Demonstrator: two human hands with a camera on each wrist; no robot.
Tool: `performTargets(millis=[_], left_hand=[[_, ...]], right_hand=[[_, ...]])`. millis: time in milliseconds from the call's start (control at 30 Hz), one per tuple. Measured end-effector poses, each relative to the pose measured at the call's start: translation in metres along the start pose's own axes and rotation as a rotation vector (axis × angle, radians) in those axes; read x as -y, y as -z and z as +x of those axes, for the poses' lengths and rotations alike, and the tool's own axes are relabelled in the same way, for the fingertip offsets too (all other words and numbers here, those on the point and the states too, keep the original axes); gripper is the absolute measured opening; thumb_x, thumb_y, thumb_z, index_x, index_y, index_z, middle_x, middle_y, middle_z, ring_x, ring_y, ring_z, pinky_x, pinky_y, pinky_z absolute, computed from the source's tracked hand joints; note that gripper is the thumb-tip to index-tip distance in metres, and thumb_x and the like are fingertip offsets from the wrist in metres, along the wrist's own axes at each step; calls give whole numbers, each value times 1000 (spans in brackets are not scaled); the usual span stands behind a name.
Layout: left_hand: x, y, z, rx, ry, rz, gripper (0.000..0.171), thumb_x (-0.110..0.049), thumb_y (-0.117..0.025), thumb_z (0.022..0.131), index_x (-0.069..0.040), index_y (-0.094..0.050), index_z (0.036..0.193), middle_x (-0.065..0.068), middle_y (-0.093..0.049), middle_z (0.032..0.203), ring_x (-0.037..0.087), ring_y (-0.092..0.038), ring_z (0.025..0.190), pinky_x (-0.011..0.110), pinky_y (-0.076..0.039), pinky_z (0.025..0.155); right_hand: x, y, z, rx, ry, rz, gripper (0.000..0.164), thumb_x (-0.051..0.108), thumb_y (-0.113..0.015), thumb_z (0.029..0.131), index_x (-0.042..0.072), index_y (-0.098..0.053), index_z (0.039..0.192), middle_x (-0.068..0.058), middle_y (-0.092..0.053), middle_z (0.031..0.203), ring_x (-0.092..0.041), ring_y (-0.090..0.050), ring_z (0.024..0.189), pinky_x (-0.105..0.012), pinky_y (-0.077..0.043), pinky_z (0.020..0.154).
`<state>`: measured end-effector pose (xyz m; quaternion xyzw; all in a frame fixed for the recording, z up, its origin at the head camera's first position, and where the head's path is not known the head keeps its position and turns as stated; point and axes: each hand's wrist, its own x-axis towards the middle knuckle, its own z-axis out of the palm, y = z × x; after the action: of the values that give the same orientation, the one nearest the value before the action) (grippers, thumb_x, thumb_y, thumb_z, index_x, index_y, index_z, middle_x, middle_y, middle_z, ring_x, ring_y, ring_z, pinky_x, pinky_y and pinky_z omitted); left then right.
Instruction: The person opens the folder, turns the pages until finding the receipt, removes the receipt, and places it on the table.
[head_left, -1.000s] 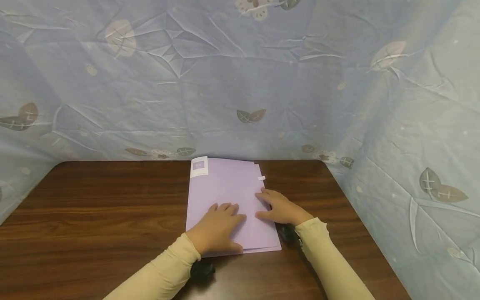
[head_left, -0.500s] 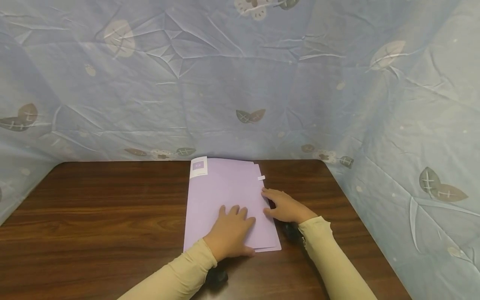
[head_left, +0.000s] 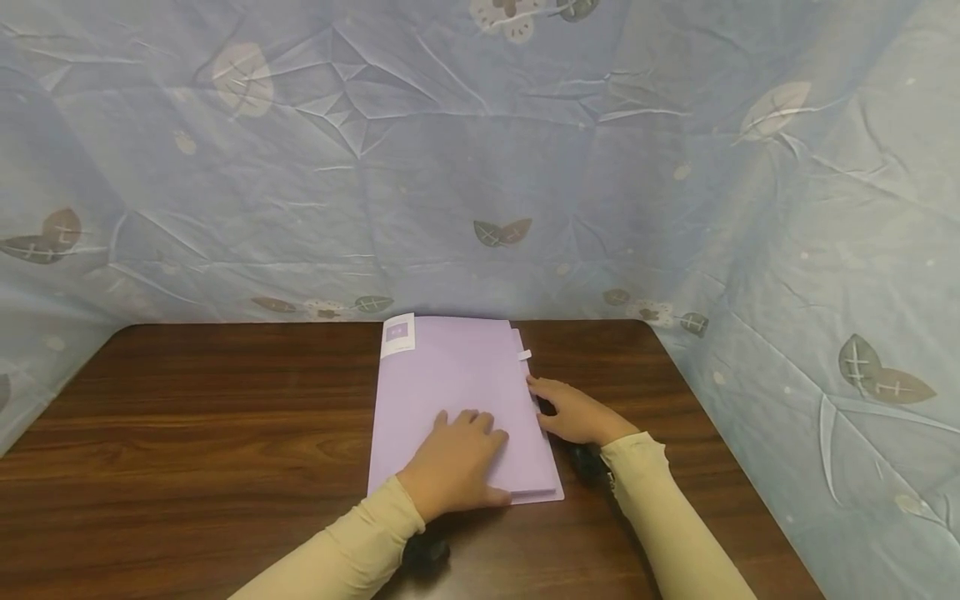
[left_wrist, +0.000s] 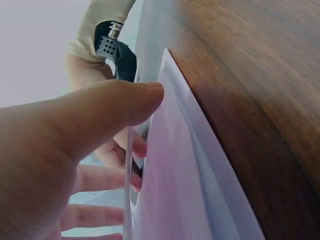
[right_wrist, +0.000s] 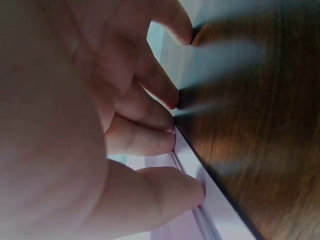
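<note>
A light purple folder (head_left: 450, 375) lies on the wooden table, with a white label (head_left: 397, 335) at its upper left corner and a small white tab (head_left: 524, 355) on its right side. My left hand (head_left: 456, 462) rests spread on the front cover, its thumb at the near edge. In the left wrist view the cover (left_wrist: 128, 200) stands slightly apart from the pages (left_wrist: 167, 175) beneath. My right hand (head_left: 581, 414) touches the folder's right edge; in the right wrist view its thumb (right_wrist: 172, 192) lies against that edge and some fingertips reach the table.
The brown wooden table (head_left: 210, 433) extends to both sides of the folder. A pale blue curtain (head_left: 450, 167) with leaf prints hangs behind and along the right. Black wrist devices (head_left: 427, 552) sit under both wrists.
My left hand has slid right across the cover, and the right hand has drawn slightly right, off the cover to the folder's edge. The folder has stayed nearly in place.
</note>
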<state>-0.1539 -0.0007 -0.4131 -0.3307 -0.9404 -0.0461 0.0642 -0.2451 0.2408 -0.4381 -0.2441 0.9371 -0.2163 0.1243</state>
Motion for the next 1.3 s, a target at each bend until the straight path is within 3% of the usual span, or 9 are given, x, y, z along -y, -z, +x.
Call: performTargets(millis=[133, 333, 467, 633, 800, 967, 1067, 1300], left_hand=[[2, 3, -1, -34, -28, -20, 70, -65, -81, 74, -16, -69, 122, 7, -65, 119, 30, -61, 116, 56, -51, 94], [-1, 4, 4, -93, -94, -13, 81, -64, -82, 75, -18, -61, 139, 8, -61, 133, 29, -57, 126, 51, -47, 104], [-8, 7, 9, -103, -131, -2, 85, -65, -84, 74, -19, -60, 142, 7, -61, 137, 27, -57, 129, 48, -46, 107], [-15, 10, 14, -126, -197, 35, 73, -55, -86, 77, -21, -64, 138, 4, -63, 135, 23, -58, 128, 42, -48, 107], [-22, 7, 19, -136, -307, 82, 70, -57, -87, 74, -22, -67, 131, 1, -65, 128, 21, -59, 124, 39, -49, 104], [-27, 4, 21, -154, -348, 183, 46, -32, -85, 83, -25, -69, 125, -2, -66, 123, 18, -61, 119, 35, -51, 101], [-29, 5, 22, -159, -363, 203, 40, -21, -79, 86, -26, -69, 125, -1, -65, 125, 18, -62, 118, 35, -52, 99], [-31, 8, 23, -135, -361, 151, 37, -35, -80, 88, -26, -69, 121, 2, -62, 137, 19, -60, 123, 36, -53, 99]], right_hand=[[-2, 1, -1, -17, 26, 12, 61, 18, -61, 103, -2, -39, 157, -21, -37, 163, -42, -33, 151, -58, -26, 122], [-3, 1, -1, -37, 57, 34, 58, 21, -66, 100, 7, -49, 153, -17, -50, 155, -40, -40, 147, -59, -28, 121], [-4, 1, -1, -26, 43, 51, 59, 22, -65, 101, 7, -47, 155, -18, -46, 158, -42, -37, 148, -61, -28, 120], [-7, 1, -1, -3, 19, 49, 65, 21, -62, 103, 2, -36, 159, -22, -36, 163, -44, -31, 151, -62, -26, 121], [-8, 1, -1, -19, 53, 58, 64, 19, -63, 102, 1, -38, 158, -21, -39, 162, -44, -34, 150, -61, -27, 120], [-9, -1, 1, -28, 76, 77, 60, 22, -65, 101, 6, -45, 155, -19, -45, 158, -43, -38, 147, -62, -29, 119], [-7, -1, 1, -29, 69, 83, 56, 21, -66, 101, 8, -49, 153, -18, -47, 157, -43, -40, 146, -62, -30, 118], [-5, 0, 0, -28, 54, 91, 54, 22, -68, 100, 11, -52, 151, -13, -52, 154, -39, -43, 145, -61, -32, 118]])
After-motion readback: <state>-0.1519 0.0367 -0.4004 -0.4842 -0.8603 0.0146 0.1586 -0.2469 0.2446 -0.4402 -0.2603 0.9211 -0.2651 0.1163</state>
